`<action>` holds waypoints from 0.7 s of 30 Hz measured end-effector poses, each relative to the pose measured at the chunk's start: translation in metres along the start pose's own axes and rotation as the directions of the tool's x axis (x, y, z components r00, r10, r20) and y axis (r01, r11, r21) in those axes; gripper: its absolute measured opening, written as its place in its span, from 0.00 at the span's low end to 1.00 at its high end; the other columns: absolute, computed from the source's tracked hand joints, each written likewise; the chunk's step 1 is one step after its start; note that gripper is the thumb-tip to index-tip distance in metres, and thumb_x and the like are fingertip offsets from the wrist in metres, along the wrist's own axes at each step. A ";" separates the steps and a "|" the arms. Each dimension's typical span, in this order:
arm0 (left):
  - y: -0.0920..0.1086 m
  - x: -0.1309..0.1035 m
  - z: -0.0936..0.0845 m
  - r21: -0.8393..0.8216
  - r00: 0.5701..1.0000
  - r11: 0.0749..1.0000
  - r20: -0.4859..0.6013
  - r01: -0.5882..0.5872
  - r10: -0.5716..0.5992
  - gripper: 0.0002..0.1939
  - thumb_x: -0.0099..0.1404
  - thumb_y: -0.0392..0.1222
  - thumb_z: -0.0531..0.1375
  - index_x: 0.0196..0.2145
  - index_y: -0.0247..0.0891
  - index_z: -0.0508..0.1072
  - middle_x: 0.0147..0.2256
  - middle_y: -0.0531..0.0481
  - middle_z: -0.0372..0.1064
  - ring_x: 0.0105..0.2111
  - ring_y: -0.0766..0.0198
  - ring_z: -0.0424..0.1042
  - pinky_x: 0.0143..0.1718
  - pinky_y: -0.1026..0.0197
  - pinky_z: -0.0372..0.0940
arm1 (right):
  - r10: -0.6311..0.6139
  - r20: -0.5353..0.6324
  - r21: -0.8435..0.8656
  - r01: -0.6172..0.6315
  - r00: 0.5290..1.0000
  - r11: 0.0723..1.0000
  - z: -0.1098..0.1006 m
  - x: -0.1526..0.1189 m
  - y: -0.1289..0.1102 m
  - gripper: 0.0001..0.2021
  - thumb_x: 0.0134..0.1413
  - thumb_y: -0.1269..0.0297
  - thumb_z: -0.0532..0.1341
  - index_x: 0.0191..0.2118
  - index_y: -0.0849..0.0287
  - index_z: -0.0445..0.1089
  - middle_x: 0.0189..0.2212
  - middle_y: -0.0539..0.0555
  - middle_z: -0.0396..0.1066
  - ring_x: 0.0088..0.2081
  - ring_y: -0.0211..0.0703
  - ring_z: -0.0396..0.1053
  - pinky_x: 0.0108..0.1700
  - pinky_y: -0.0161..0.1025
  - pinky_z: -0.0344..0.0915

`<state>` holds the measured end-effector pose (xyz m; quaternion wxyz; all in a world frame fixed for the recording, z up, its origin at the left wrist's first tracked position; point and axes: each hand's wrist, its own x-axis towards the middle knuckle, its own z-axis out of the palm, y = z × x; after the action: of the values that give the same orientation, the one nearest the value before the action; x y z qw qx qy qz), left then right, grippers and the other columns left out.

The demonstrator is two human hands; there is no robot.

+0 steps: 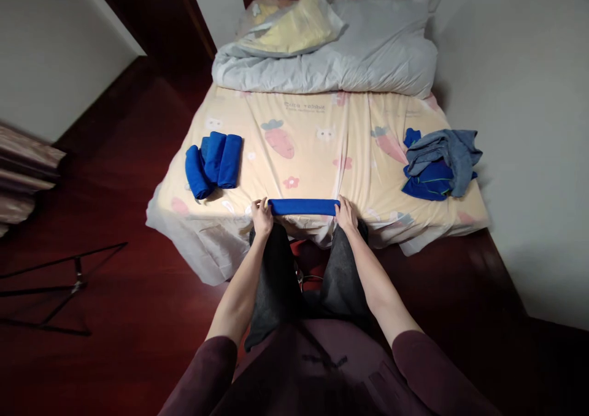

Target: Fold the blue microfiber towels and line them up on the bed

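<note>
A carrot-print bed (313, 180) fills the middle, a grey quilt (386, 42) bunched at its far end. A heap of cloth (442, 152) lies near the bed's right edge; smaller blue rolls (217, 158) sit together at left. Between them, at the near edge, is a flat blue strip (304, 207), its ends gripped by the fingers of the left hand (262, 217) and right hand (346, 215)

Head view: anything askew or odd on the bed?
The crumpled cloth pile at right looks messy against the neat blue rolls at left. The thin cover hangs unevenly, lowest at front left. No spill visible.
</note>
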<state>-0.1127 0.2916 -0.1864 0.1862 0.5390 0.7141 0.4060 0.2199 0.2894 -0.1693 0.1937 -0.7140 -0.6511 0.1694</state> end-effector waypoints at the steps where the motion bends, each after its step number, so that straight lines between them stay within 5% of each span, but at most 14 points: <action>1: 0.004 -0.007 -0.004 -0.017 1.000 1.000 -0.006 -0.009 0.008 0.15 0.71 0.37 0.58 0.53 0.38 0.76 0.56 0.36 0.65 0.58 0.50 0.70 0.64 0.47 0.63 | -0.027 -0.029 -0.006 0.027 0.999 1.000 -0.001 -0.001 0.000 0.24 0.72 0.64 0.52 0.69 0.60 0.64 0.64 0.65 0.67 0.63 0.54 0.66 0.66 0.51 0.62; 3: 0.013 -0.027 -0.011 -0.121 0.998 0.992 0.050 0.032 -0.026 0.11 0.69 0.36 0.60 0.48 0.41 0.76 0.54 0.38 0.67 0.59 0.50 0.69 0.65 0.47 0.62 | -0.108 -0.045 -0.021 0.107 0.993 0.994 -0.003 -0.004 0.000 0.23 0.72 0.65 0.52 0.68 0.57 0.66 0.63 0.64 0.68 0.63 0.54 0.65 0.66 0.53 0.61; 5: 0.024 -0.050 -0.010 -0.337 0.967 0.917 0.207 0.213 -0.149 0.05 0.66 0.35 0.64 0.40 0.42 0.77 0.48 0.40 0.71 0.55 0.50 0.71 0.62 0.50 0.65 | -0.191 -0.004 -0.027 0.191 0.981 0.981 -0.005 -0.007 0.001 0.22 0.72 0.66 0.50 0.66 0.56 0.70 0.63 0.62 0.69 0.64 0.54 0.64 0.68 0.54 0.59; 7: 0.037 -0.068 0.000 -0.533 0.870 0.696 0.387 0.481 -0.305 0.07 0.60 0.32 0.69 0.34 0.42 0.77 0.42 0.42 0.74 0.50 0.52 0.74 0.57 0.55 0.69 | -0.228 0.056 -0.025 0.229 0.972 0.973 -0.006 -0.008 0.002 0.22 0.73 0.66 0.49 0.64 0.56 0.71 0.65 0.60 0.69 0.66 0.53 0.63 0.68 0.54 0.58; 9: 0.051 -0.077 0.019 -0.590 0.810 0.555 0.457 0.586 -0.368 0.11 0.56 0.30 0.72 0.35 0.39 0.77 0.39 0.42 0.75 0.44 0.55 0.77 0.50 0.57 0.72 | -0.219 0.107 -0.035 0.224 0.970 0.974 -0.006 -0.009 0.004 0.22 0.73 0.65 0.49 0.66 0.55 0.70 0.68 0.59 0.66 0.68 0.52 0.61 0.69 0.55 0.57; 16: 0.084 -0.049 0.069 -0.714 0.693 0.243 0.445 0.657 -0.568 0.13 0.62 0.39 0.72 0.37 0.33 0.72 0.36 0.41 0.75 0.36 0.60 0.79 0.41 0.59 0.74 | -0.222 0.190 -0.081 0.241 0.956 0.967 -0.009 -0.013 0.008 0.25 0.73 0.66 0.50 0.71 0.52 0.63 0.74 0.56 0.56 0.73 0.51 0.54 0.71 0.54 0.55; 21: 0.088 -0.040 0.079 -0.789 0.623 0.195 0.279 0.582 -0.731 0.18 0.60 0.39 0.74 0.35 0.37 0.67 0.29 0.52 0.69 0.28 0.67 0.74 0.31 0.66 0.69 | -0.221 0.212 -0.075 0.241 0.952 0.968 -0.011 -0.012 0.011 0.25 0.73 0.66 0.50 0.71 0.50 0.63 0.74 0.55 0.55 0.74 0.51 0.53 0.71 0.55 0.55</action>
<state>0.0114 0.2931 -0.1718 0.5130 -0.0100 0.6035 0.6104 0.2336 0.2757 -0.1656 0.1094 -0.6206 -0.7542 0.1844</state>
